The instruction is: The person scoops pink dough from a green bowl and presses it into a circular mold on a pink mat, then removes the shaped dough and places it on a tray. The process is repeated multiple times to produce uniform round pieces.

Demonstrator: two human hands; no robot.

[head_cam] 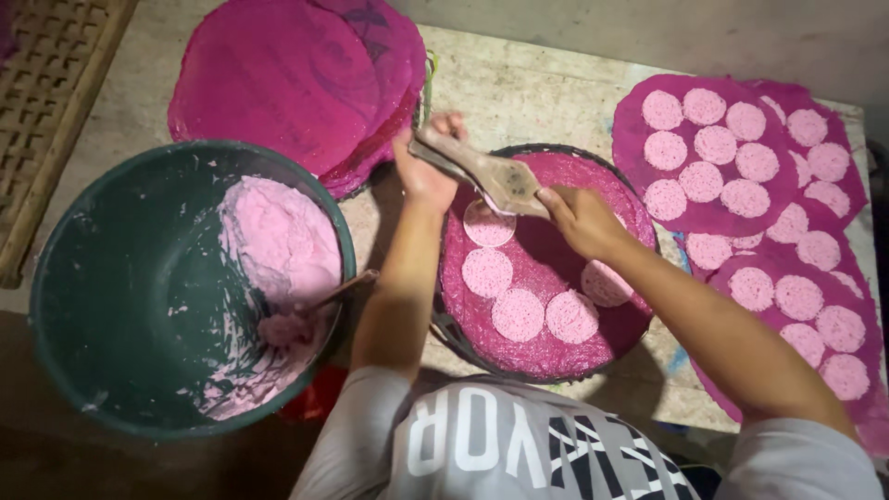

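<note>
While clenched in both left hand and right hand: flat, worn wooden mould, paste-smeared, over pink discs on magenta tray.

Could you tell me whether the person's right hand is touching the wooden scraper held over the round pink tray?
Touching. The head view shows the right hand closed around one end of the wooden scraper, with the left hand gripping the other end.

A green basin of pink batter blocks the left, a stack of magenta sheets crowds the far side, and filled sheets hem in the right; bare tabletop beyond the round tray offers the only open passage.
</note>
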